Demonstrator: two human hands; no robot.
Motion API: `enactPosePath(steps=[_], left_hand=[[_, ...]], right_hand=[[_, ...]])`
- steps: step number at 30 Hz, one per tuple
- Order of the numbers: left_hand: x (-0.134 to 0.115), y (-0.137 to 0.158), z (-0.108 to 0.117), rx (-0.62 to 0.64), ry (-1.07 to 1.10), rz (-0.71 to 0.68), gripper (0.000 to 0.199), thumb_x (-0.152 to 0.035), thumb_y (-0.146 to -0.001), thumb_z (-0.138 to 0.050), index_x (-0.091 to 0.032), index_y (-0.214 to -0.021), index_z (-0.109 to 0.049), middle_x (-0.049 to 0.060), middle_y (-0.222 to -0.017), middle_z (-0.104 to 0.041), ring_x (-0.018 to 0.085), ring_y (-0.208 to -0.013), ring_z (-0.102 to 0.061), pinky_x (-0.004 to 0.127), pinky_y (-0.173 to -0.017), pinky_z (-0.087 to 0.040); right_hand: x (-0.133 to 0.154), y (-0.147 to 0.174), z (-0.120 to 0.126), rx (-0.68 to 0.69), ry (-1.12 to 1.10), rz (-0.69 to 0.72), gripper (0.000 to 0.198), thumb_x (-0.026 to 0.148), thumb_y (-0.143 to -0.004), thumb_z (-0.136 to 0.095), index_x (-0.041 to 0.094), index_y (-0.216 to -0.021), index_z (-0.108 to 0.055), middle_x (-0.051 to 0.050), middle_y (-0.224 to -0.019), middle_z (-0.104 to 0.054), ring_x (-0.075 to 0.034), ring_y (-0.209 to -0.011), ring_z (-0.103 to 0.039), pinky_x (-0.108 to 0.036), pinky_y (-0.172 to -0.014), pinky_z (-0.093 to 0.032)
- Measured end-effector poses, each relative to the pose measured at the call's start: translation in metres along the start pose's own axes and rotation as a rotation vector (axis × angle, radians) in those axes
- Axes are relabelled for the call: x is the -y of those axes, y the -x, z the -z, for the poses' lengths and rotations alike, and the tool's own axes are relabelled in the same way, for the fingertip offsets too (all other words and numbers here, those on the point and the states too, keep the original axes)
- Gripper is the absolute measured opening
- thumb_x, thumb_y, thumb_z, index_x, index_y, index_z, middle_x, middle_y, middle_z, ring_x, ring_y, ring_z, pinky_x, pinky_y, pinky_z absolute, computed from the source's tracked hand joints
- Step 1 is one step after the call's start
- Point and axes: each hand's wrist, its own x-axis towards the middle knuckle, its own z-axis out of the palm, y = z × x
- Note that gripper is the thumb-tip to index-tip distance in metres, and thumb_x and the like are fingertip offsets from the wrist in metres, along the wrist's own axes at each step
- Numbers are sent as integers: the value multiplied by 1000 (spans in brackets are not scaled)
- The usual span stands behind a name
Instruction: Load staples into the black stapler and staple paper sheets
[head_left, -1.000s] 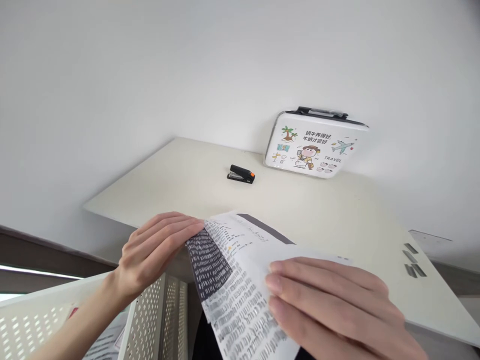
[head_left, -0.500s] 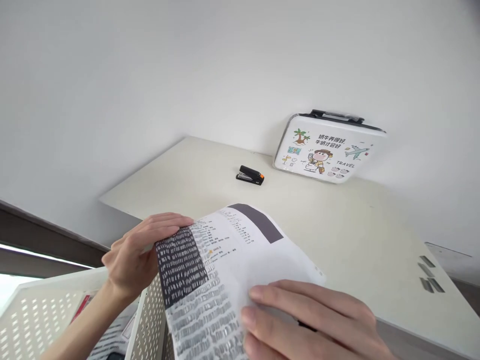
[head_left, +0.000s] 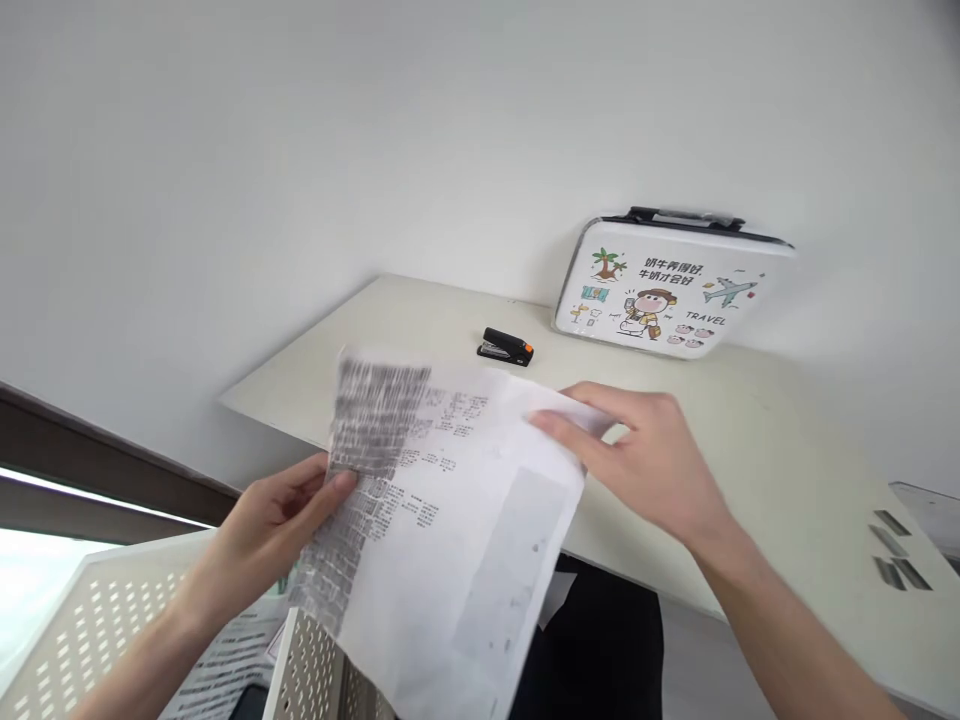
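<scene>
A printed sheet of paper is held up in front of me, tilted, with dark blurred print along its left side and pale bare paper on the right. My left hand pinches its left edge between thumb and fingers. At the upper right corner, my right hand grips the paper, thumb on the near face. Whether it is one sheet or several cannot be made out. Behind the paper's top edge, a black stapler with an orange button lies on the white table.
A white cartoon-printed case leans against the wall at the back. Several staple strips lie near the table's right edge. At lower left, a white perforated basket holds printed papers and a dark object.
The paper has been raised and turned, showing a different printed face. My right hand has moved from its lower part up to the top right corner; my left hand sits lower on the left edge.
</scene>
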Motion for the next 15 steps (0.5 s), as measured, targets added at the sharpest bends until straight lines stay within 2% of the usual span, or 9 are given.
enactPosePath(steps=[2, 4, 7, 11, 13, 15], left_hand=[[2, 2, -7, 102, 142, 66, 30, -44, -105, -56, -28, -122, -75, 4, -90, -81, 23, -71, -78, 30, -56, -65], [3, 3, -16, 167, 254, 95, 33, -42, -107, -52, -29, -132, -71, 8, -104, -81, 27, -87, -80, 38, -70, -68], [1, 4, -30, 216, 362, 130, 36, -42, -109, -49, -28, -136, -68, 11, -111, -81, 28, -89, -81, 43, -77, -69], [-1, 8, -43, 288, 476, 192, 39, -48, -109, -47, -23, -120, -75, 13, -105, -81, 28, -87, -81, 46, -82, -68], [0, 11, -48, 313, 428, 218, 42, -51, -108, -47, -21, -107, -77, 12, -99, -82, 28, -85, -81, 43, -77, -68], [0, 14, -50, 287, 298, 201, 46, -53, -107, -47, -21, -96, -77, 10, -89, -81, 27, -77, -79, 38, -65, -66]], right_hand=[[-10, -9, -5, 98, -63, -110, 35, 53, -98, -66, 25, -78, -74, 3, -61, -61, -10, -46, -48, -23, -41, -35], [-20, -14, -10, 156, -114, -150, 38, 58, -97, -63, 25, -82, -75, 2, -63, -60, -10, -47, -44, -24, -42, -31], [-30, -15, -16, 216, -158, -184, 39, 60, -96, -62, 25, -83, -74, 2, -64, -56, -10, -50, -41, -25, -44, -28], [-35, -16, -17, 250, -180, -172, 40, 61, -96, -63, 25, -83, -73, 2, -64, -54, -11, -52, -40, -26, -46, -27], [-35, -18, -17, 260, -173, -129, 43, 63, -96, -62, 25, -82, -74, 2, -62, -53, -12, -53, -41, -26, -47, -28], [-34, -21, -16, 264, -172, -84, 43, 64, -97, -61, 25, -81, -74, 2, -62, -53, -11, -52, -42, -26, -47, -29]])
